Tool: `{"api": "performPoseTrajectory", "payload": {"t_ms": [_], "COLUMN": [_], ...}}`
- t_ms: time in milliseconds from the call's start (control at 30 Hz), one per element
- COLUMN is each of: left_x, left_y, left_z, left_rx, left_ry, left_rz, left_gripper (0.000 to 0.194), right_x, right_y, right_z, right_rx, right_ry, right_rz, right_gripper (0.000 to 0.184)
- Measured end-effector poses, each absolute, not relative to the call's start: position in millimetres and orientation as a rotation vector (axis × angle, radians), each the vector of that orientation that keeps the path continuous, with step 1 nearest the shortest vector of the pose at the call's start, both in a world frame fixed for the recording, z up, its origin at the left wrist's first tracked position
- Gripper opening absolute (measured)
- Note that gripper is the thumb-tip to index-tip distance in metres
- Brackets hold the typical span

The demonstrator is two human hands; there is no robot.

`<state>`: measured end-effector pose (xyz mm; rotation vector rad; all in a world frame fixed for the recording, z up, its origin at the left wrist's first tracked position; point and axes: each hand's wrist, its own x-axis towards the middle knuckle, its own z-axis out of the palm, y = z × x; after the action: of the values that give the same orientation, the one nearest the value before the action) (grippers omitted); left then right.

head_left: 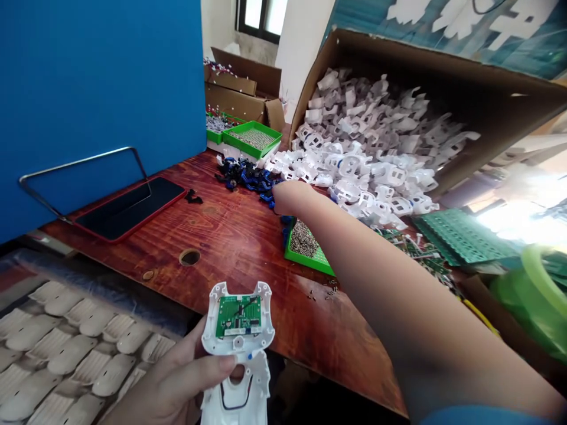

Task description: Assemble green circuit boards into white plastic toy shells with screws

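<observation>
My left hand [190, 372] is closed around a white plastic housing [239, 351], its thumb pressed on the narrow middle. A green circuit board [240, 316] sits in the upper part of the housing, and a dark wire loop runs in the lower part. Across the table stretches my right arm, with my right hand [290, 198] at a pile of blue and black plastic parts [248, 175]. Its fingers are hidden behind the wrist, so what they hold does not show. Just below that wrist lies a green tray [310, 260] of small metal screws.
A tipped cardboard box [491, 65] spills white plastic parts [354, 171] onto the table. Another green tray [252, 152] stands at the back. At left, a phone [128, 209] lies beside a blue panel [101, 88]. White shells [57, 348] fill the lower left; green boards [465, 233] lie right.
</observation>
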<state>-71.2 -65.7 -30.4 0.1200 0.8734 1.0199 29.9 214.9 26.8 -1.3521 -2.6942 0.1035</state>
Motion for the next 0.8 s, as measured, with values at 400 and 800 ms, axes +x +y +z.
{"api": "performPoseTrajectory", "payload": {"t_ms": [400, 800], "left_x": [-39.5, -0.4], "left_y": [-63.2, -76.3], "left_z": [-29.4, -31.4], "left_rx": [0.146, 0.434], "left_ry": [0.738, 0.580], "left_rz": [1.070, 0.939], "left_gripper": [0.045, 0.067], "right_x": [131.9, 176.0], "right_y": [1.4, -60.2], "right_z": [37.9, -4.1], "right_rx": [-0.932, -1.030], "right_ry": [-2.308, -2.235], "right_rz": [0.749, 0.422], "right_gripper": [0.021, 0.014]}}
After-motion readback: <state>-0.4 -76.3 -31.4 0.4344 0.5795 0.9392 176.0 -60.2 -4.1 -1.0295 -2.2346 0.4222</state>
